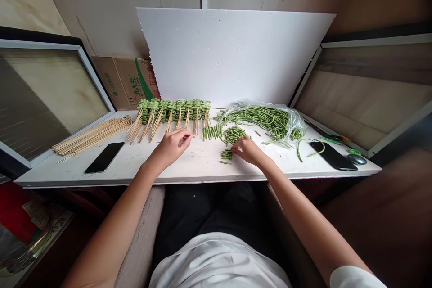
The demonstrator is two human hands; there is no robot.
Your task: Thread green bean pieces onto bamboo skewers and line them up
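My left hand (176,145) is closed in a pinch on a thin bamboo skewer, mostly hidden by the fingers. Just right of its fingertips, a row of cut green bean pieces (212,132) lies side by side along the skewer's line. My right hand (248,149) has its fingers bent down and pinched at a small group of cut bean pieces (226,155); the fingers hide what they grip. Behind it is a heap of cut bean pieces (234,134). Finished bean skewers (173,109) are stacked at the back, their bare sticks pointing towards me.
Loose bamboo skewers (92,136) and a phone (104,158) lie at the left. Long green beans (266,119) spill from a clear plastic bag (297,121). A second dark phone (334,156) and a mouse-like object (357,159) are at the right. A white foam board (232,54) stands behind.
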